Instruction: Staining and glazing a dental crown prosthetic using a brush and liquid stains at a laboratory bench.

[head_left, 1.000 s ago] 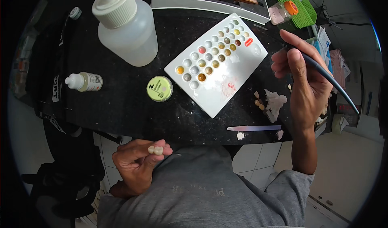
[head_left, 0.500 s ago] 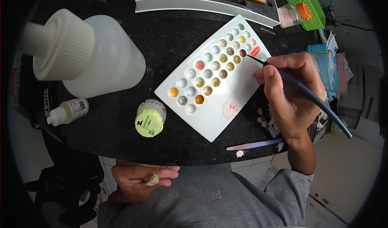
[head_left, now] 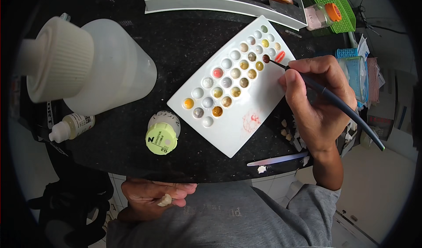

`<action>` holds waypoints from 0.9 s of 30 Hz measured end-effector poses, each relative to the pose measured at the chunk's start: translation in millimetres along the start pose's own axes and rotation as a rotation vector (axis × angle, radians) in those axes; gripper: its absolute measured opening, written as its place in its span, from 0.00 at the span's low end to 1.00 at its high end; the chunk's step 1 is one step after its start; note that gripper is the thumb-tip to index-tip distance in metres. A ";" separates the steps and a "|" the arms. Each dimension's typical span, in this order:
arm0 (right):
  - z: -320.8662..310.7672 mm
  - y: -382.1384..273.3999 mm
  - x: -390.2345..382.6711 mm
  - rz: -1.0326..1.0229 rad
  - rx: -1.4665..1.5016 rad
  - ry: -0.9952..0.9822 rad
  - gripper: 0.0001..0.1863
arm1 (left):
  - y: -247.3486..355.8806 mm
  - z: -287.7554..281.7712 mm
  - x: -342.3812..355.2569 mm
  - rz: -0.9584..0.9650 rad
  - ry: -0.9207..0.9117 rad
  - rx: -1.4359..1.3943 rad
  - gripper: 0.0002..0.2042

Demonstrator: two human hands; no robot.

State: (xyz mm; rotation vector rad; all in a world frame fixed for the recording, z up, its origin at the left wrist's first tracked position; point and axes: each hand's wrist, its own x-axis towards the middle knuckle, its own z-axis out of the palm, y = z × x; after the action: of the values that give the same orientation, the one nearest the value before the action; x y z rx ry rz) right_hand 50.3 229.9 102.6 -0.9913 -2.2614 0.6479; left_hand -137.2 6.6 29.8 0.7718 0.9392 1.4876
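My right hand (head_left: 318, 103) pinches a slim dark blue brush (head_left: 345, 109) between thumb and fingers. Its fine tip touches a well of dark red paint (head_left: 266, 58) near the far right corner of a white palette (head_left: 228, 138). Rows of round wells fill the palette's left side, many with yellow, brown, grey or pink paste. A faint red smear (head_left: 252, 122) marks its flat part. Below the table edge, close to the grey shirt, my left hand (head_left: 143, 197) is closed on a small cream tooth-shaped piece (head_left: 165, 200), partly hidden by the fingers.
A large white plastic bottle (head_left: 118, 67) stands at left, beside a small dropper bottle (head_left: 72, 127). A jar with a yellow-green lid (head_left: 161, 138) is left of the palette. Near the front edge lies a pale spatula (head_left: 277, 159). A white box (head_left: 220, 7) lies behind; an orange-lidded jar (head_left: 323, 16) stands beside it.
The view has shifted slightly. The brush tip stays at the dark red well, and the cream piece in my left hand is turned a little.
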 end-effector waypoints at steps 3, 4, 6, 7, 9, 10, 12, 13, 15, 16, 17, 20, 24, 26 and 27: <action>-0.1 0.6 0.6 0.014 0.011 0.010 0.04 | -2.0 -0.9 1.0 0.008 -0.007 0.000 0.08; 0.0 0.8 0.7 0.013 0.013 0.009 0.04 | -3.2 -1.9 0.4 0.014 -0.012 -0.004 0.08; -0.3 1.4 0.9 0.001 0.008 0.001 0.03 | -3.4 -1.7 0.1 0.021 -0.015 -0.007 0.08; -1.5 1.0 0.3 0.000 0.008 0.001 0.03 | -2.3 -0.6 0.0 0.011 -0.009 -0.007 0.07; -5.7 -0.1 -2.0 0.017 0.046 0.001 0.03 | 0.9 2.9 -0.6 0.003 -0.005 -0.006 0.07; -7.4 -2.2 -3.4 0.012 0.046 0.002 0.03 | 3.0 4.6 -1.5 -0.024 0.024 -0.011 0.07; -12.5 -9.3 -8.7 0.106 0.234 0.045 0.04 | 1.1 6.4 -3.3 -0.045 0.052 -0.015 0.07; -15.4 -12.1 -10.0 0.097 0.234 0.047 0.04 | -3.8 6.4 -1.4 0.019 0.012 0.024 0.08; -20.7 -18.1 -14.4 0.145 0.323 0.129 0.07 | -6.6 8.7 1.7 0.088 -0.026 0.066 0.08; -22.9 -22.6 -17.5 0.166 0.362 0.110 0.08 | -5.9 11.4 0.1 0.056 -0.029 0.098 0.09; -23.8 -25.1 -21.1 0.167 0.371 0.098 0.08 | -6.0 14.3 -0.7 0.022 -0.029 0.131 0.09; -31.1 -27.6 -36.7 -0.115 0.305 0.028 0.10 | -10.8 23.2 5.3 0.079 -0.054 0.210 0.07; -23.1 -39.5 -78.7 -0.278 0.425 -0.072 0.15 | -24.5 39.9 3.9 0.064 0.002 0.060 0.10; -1.4 -45.5 -92.3 -0.241 0.448 -0.041 0.14 | -30.6 42.4 9.4 0.052 0.020 0.051 0.09; 9.9 -46.6 -99.5 -0.223 0.460 0.014 0.13 | -32.7 43.5 11.2 0.103 0.007 0.071 0.09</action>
State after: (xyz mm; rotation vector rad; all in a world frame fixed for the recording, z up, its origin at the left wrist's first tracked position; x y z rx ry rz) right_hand 76.1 123.1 93.8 -0.5107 -2.0360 0.9958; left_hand -85.4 24.2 20.5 0.8779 0.9742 1.5533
